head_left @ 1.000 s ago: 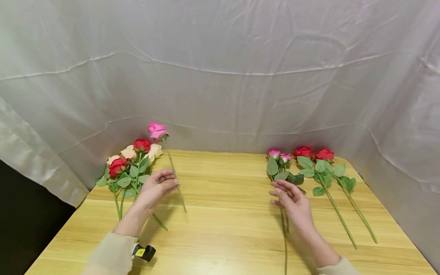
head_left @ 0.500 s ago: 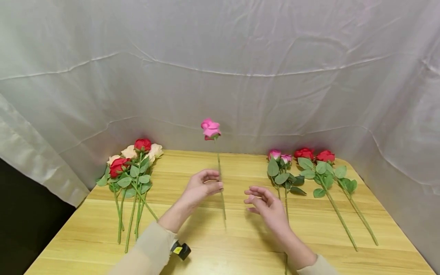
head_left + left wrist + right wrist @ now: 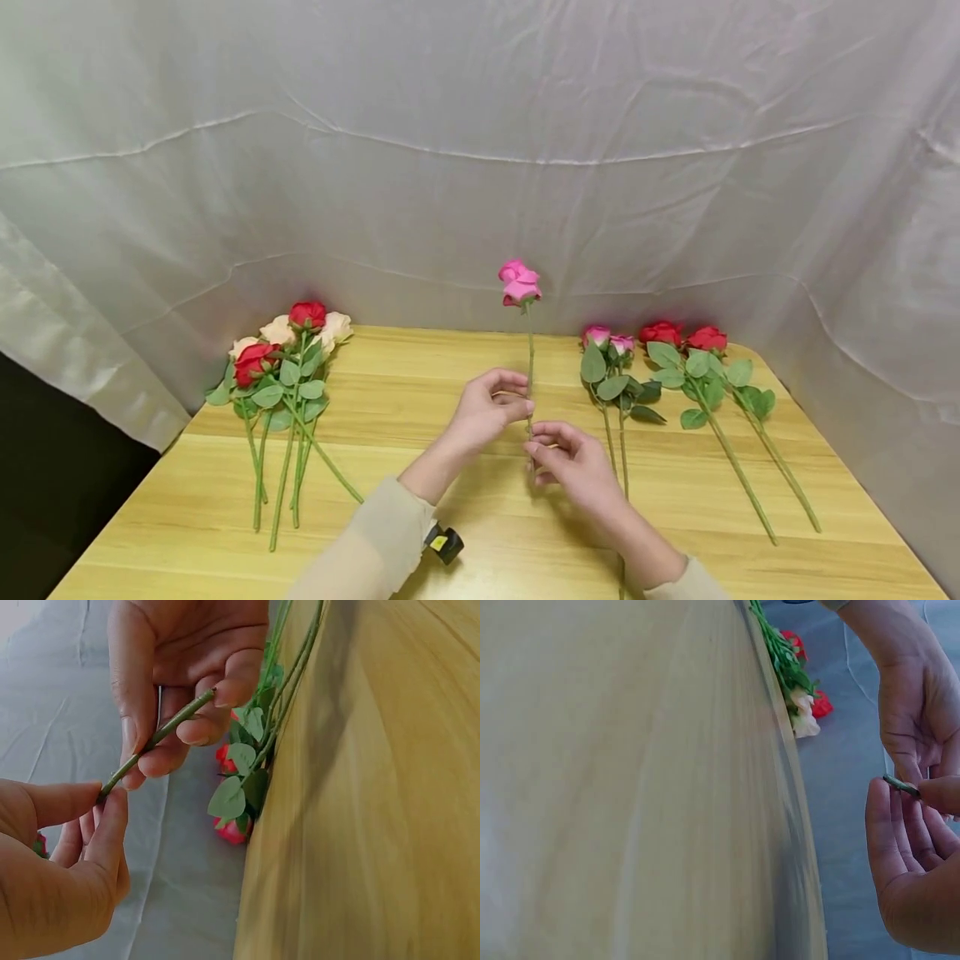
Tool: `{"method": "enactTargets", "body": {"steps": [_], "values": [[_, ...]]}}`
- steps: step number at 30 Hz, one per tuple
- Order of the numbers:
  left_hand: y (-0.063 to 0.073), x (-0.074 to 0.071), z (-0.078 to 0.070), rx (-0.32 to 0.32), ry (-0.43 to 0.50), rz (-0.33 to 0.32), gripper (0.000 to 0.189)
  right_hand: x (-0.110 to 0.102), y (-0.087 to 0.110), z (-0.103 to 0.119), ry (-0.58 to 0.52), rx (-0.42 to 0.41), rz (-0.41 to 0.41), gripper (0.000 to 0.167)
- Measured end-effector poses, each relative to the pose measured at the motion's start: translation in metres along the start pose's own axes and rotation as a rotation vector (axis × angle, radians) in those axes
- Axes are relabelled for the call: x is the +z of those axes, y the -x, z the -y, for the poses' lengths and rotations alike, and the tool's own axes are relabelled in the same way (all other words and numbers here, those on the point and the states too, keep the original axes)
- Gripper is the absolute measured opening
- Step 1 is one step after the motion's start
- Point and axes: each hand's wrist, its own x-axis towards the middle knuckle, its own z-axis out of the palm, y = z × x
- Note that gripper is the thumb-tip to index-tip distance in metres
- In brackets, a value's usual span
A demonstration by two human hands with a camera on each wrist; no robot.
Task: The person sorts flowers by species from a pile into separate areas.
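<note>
A pink rose [image 3: 519,283] with a bare green stem stands nearly upright over the middle of the table [image 3: 480,533]. My left hand [image 3: 491,406] pinches its stem between thumb and fingertips. Just below, my right hand [image 3: 572,467] has thumb and fingers on the lower stem. The left wrist view shows the cut end of the stem [image 3: 180,716] poking out past the right fingers. From the right wrist, the stem tip [image 3: 900,785] appears between my right thumb and fingers. The flower head is mostly hidden in the left wrist view.
Several red roses [image 3: 257,364] and cream roses [image 3: 279,331] lie bunched at the left. To the right are two pink-and-white roses [image 3: 597,336] and two red roses [image 3: 707,337], stems toward me. A black wrist device [image 3: 446,544] sits by my left sleeve. Grey curtain [image 3: 480,167] hangs behind.
My left hand has carried the pink rose from the left bunch rightward to the middle. My right hand has moved left from the pink-and-white roses and met the lower stem.
</note>
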Motion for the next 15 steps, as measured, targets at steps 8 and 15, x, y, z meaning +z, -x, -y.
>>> {"method": "enactTargets", "body": {"steps": [8,15], "values": [[0.0009,-0.0010,0.0008,-0.018,-0.002,-0.005,0.034,-0.0031,0.0006,0.0022,0.005,-0.009,0.021,0.040],[0.0017,-0.0041,-0.0010,-0.016,-0.015,0.021,0.036,-0.0043,0.0011,0.0034,0.004,-0.011,0.031,0.039]]}}
